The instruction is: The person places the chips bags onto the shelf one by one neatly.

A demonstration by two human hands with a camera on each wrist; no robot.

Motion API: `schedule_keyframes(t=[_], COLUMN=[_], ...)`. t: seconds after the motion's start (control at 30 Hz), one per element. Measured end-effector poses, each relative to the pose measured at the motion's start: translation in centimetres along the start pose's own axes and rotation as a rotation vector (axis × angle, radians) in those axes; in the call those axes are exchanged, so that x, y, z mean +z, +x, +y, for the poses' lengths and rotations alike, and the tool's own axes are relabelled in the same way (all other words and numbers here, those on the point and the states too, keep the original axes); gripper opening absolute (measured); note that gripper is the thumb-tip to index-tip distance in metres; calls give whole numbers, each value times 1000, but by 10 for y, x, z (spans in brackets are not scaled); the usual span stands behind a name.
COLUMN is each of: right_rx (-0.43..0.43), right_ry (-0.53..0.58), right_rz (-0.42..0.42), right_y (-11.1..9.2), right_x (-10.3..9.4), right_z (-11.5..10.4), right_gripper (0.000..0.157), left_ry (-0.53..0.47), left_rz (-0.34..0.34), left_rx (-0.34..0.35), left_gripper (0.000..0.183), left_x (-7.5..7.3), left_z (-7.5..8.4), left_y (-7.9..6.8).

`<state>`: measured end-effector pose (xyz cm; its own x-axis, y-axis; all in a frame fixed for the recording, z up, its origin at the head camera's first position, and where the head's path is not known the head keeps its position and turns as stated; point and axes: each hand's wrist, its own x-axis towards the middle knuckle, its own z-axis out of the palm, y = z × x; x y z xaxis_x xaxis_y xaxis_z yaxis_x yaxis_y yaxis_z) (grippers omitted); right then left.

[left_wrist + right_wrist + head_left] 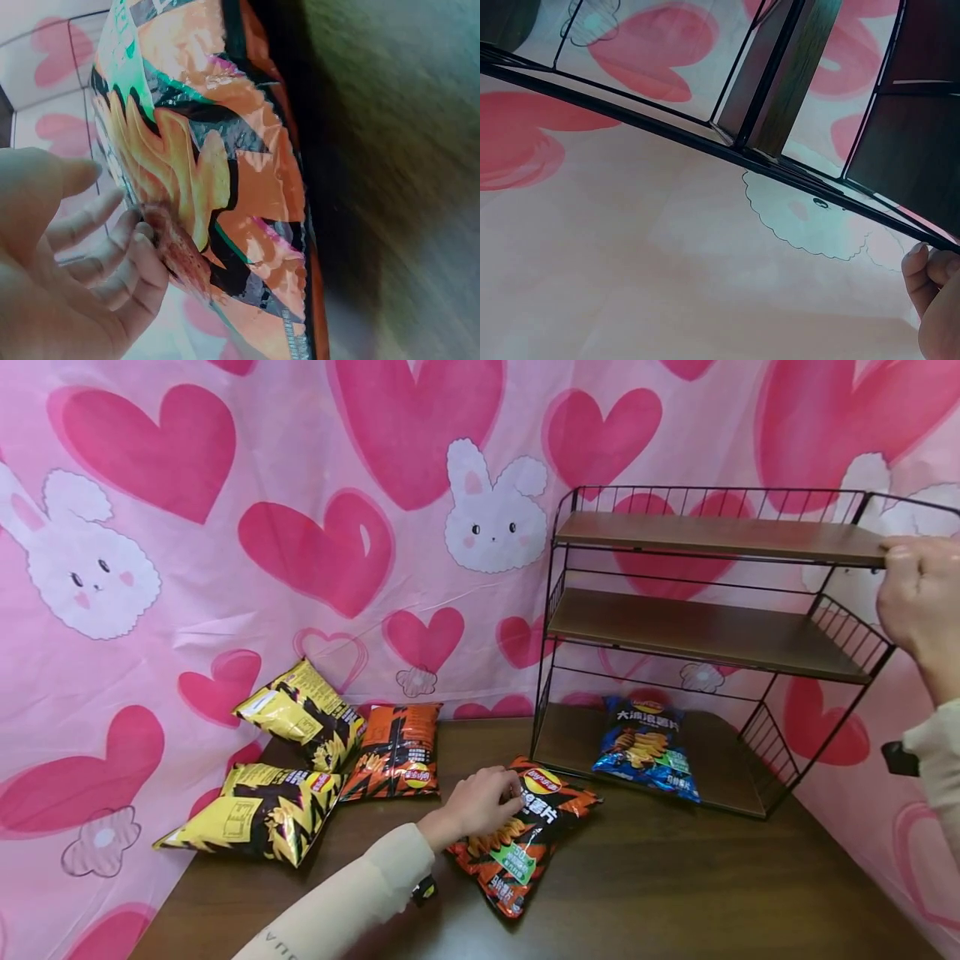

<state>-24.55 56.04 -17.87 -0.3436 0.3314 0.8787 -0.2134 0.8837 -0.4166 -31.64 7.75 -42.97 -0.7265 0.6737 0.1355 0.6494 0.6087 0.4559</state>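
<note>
An orange and black potato chip bag (512, 860) lies face up at the middle of the brown table (675, 893). My left hand (480, 803) is over it; in the left wrist view the fingertips (146, 244) touch its printed front, while the thumb stands apart. At the upper right, my right hand (926, 610) grips the front right corner of the top board of a three-tier rack (705, 628). The right wrist view shows its curled fingers at the rack's black metal frame (682, 136). A blue chip bag (647, 750) leans back on the bottom tier.
To the left, two yellow and black chip bags (251, 814) lie close together, one behind the other. Another orange chip bag (393, 750) sits beside them, back side showing. A pink cloth (300, 435) with hearts and rabbits hangs behind the table.
</note>
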Motion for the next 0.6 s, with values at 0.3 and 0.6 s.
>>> schedule_keyframes(t=[0.3,0.6], right_rx=[17,-5], right_ry=[-78,-86], right_rz=[-25,-30], right_y=[-2,-1], right_x=[-1,0], right_z=[1,-3], right_gripper=[52,54], left_ry=[-66,-135], left_rz=[61,-109], left_rx=[-105,-174], left_gripper=[13,29], left_x=[-12,-19], left_z=[-25,-48], left_y=[9,13])
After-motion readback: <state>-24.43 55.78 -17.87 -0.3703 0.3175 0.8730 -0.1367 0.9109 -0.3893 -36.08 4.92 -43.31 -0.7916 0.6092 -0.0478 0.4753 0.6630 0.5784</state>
